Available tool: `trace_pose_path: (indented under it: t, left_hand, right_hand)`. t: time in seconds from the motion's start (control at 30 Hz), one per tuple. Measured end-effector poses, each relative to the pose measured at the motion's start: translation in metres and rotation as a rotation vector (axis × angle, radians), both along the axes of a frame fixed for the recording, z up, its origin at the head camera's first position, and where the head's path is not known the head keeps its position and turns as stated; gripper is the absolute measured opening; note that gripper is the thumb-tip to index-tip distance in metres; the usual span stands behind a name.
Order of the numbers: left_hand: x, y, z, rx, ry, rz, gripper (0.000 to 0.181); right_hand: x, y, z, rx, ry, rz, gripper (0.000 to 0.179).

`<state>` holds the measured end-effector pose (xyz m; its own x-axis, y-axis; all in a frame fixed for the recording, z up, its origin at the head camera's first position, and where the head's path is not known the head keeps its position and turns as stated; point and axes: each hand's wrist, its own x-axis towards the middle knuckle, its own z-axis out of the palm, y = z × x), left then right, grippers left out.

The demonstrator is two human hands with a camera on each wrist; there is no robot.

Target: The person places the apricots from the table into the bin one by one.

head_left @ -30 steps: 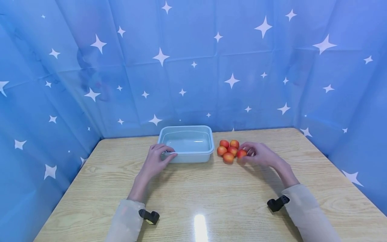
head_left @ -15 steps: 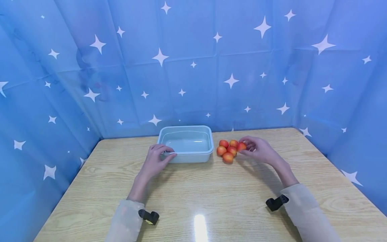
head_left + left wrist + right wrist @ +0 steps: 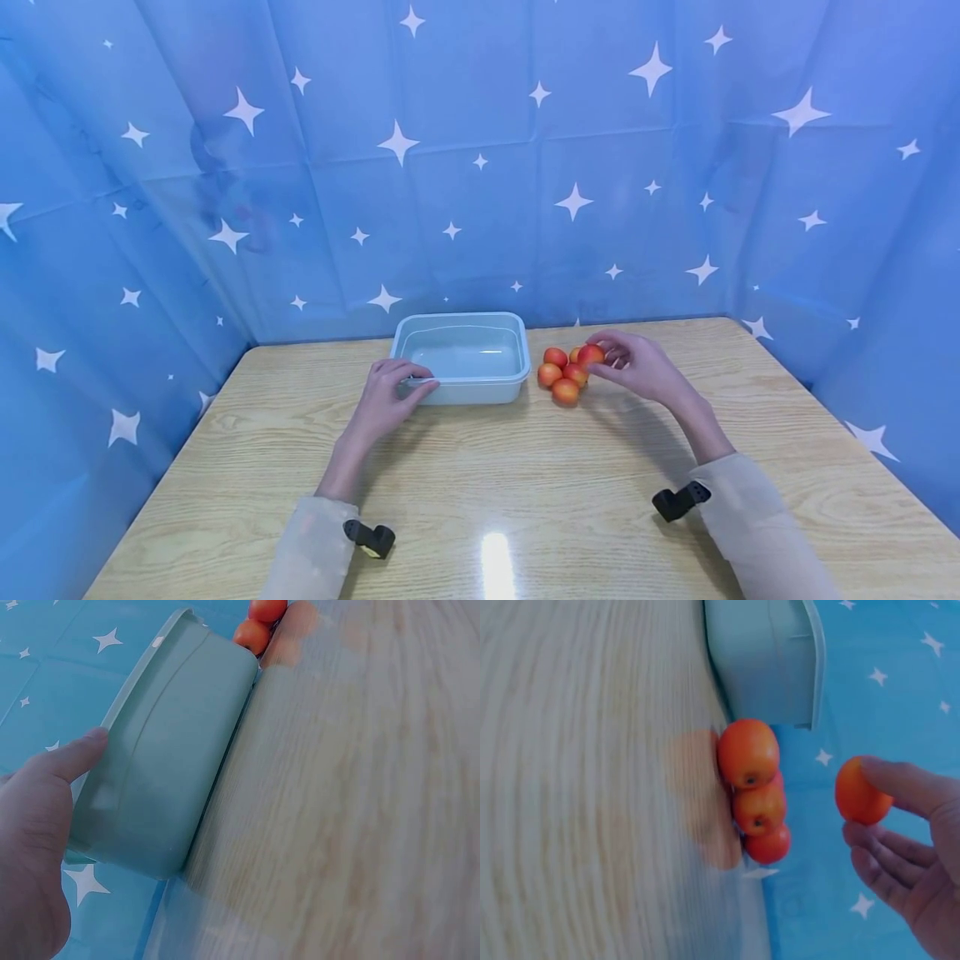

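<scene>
My right hand (image 3: 643,371) holds a small red-orange apple (image 3: 591,356) between thumb and fingers. In the right wrist view this apple (image 3: 859,791) hangs in the air, above the table. Just left of it several similar apples (image 3: 566,392) sit bunched on the table, touching one another. A light blue plastic basin (image 3: 480,392) stands left of the bunch, and no fruit shows inside it. My left hand (image 3: 385,397) pinches the basin's near left rim, thumb outside and fingers over the edge. The left wrist view shows that thumb against the basin wall (image 3: 176,742).
The wooden table (image 3: 450,483) runs back to a blue curtain (image 3: 465,108) with white stars, which also hangs along both sides. A black camera sits on each wrist, the left camera (image 3: 370,538) and the right camera (image 3: 681,501).
My right hand has lifted one apple off the table at the right of the bunch and moved it up and slightly left. The left hand and the basin have stayed put.
</scene>
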<state>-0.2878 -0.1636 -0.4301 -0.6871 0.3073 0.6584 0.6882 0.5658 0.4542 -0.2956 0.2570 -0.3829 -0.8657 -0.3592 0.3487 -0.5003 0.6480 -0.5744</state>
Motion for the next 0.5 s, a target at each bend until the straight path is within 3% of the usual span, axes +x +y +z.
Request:
trace_pose_path:
  t: [0.5]
  left_hand:
    - [0.0,-0.001,-0.001,-0.001,-0.008,0.004,0.012]
  right_hand:
    - [-0.003,-0.021,0.01,-0.058,0.016,-0.036,0.041]
